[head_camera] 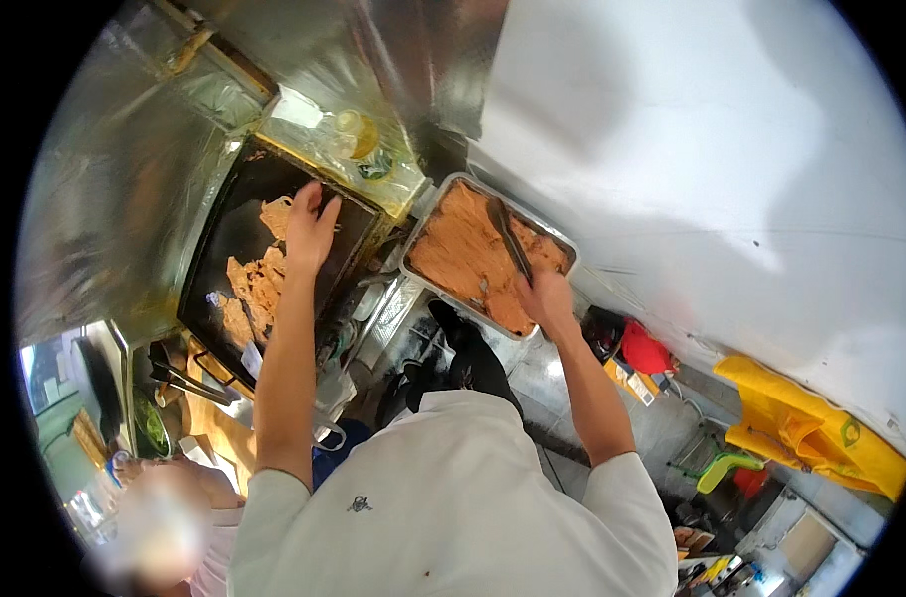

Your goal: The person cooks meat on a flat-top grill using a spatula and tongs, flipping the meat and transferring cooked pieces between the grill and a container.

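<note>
My left hand (311, 227) is over a dark flat griddle (229, 194), its fingers apart; whether its fingertips touch the meat is unclear. Beside and below it lie thin pieces of orange-brown meat (253, 287) on the griddle. My right hand (550, 298) holds the end of a pair of dark tongs (510, 237). The far end of the tongs rests on a thick layer of orange-brown marinated meat (453, 239), which fills a rectangular metal tray (568, 250) to the right of the griddle.
An oil bottle (360, 138) stands behind the griddle on a foil-lined ledge. Foil covers the wall at left; a white wall rises at right. At lower left another person (214, 492) is near a wooden board (210, 418) and a bowl of greens (152, 425). A yellow cloth (803, 422) hangs at right.
</note>
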The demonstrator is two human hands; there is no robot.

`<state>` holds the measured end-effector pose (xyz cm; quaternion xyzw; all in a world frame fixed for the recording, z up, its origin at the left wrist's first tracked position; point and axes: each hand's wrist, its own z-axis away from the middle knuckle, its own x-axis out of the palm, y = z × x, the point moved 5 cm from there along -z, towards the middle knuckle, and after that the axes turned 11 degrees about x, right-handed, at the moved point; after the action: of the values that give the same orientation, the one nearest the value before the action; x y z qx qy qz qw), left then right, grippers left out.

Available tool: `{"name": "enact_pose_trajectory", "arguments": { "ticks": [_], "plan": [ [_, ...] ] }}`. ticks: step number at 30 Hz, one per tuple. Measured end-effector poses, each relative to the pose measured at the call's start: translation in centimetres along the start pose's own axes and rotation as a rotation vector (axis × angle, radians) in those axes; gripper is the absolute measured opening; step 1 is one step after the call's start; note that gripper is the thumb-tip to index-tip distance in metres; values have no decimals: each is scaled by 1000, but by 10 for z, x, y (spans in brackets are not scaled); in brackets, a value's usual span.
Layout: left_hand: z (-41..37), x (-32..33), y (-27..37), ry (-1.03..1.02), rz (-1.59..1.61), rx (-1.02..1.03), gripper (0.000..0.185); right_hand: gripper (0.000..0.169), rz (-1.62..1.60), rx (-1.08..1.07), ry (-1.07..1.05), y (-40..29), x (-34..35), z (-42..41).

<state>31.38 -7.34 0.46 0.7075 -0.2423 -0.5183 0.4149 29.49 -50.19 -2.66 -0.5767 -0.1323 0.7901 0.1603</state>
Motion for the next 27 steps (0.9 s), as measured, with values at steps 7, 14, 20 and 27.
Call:
{"name": "enact_pose_trajectory", "arguments": {
  "ticks": [7, 14, 20, 27],
  "plan": [
    [168, -118, -36, 206, -251, -216, 37, 30, 373, -78, -88, -43, 52, -80],
    [310, -189, -71, 349, -716, -370, 43, 28, -290, 156, -273, 1, 56, -61],
    [353, -193, -79, 204, -803, -569, 41, 24, -662, 331, -247, 48, 68, -16],
    [345, -180, -81, 71, -752, -736, 53, 21, -710, 396, -148, 62, 32, 20]
  ]
}}
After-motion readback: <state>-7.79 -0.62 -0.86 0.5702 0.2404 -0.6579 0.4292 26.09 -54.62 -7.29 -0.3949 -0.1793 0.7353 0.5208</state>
